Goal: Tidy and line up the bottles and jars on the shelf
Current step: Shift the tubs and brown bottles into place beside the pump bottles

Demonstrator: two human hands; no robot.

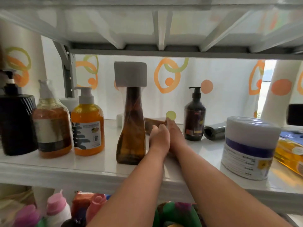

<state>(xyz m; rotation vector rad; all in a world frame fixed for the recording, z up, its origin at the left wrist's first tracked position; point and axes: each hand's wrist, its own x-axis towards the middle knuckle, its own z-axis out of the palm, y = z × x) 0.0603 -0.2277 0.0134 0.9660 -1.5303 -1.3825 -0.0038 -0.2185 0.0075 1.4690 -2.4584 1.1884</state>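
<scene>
On the white shelf (85, 167) a black pump bottle (15, 123), an amber pump bottle (51, 126) and an orange pump bottle (88, 126) stand side by side at the left. A tall brown bottle with a grey cap (131, 128) stands in the middle. Behind it a brown bottle (155, 122) lies on its side at the back. My left hand (159, 138) and my right hand (176, 133) both reach in and close on it, their fingertips partly hidden. A dark pump bottle (195, 117) stands just right of my hands.
A dark tube (214, 131) lies behind a big white jar with a purple band (249, 149) at the right, next to a yellow packet (290, 154). The upper shelf hangs low overhead. Pink-capped bottles (56, 207) crowd the shelf below. A patterned curtain hangs behind.
</scene>
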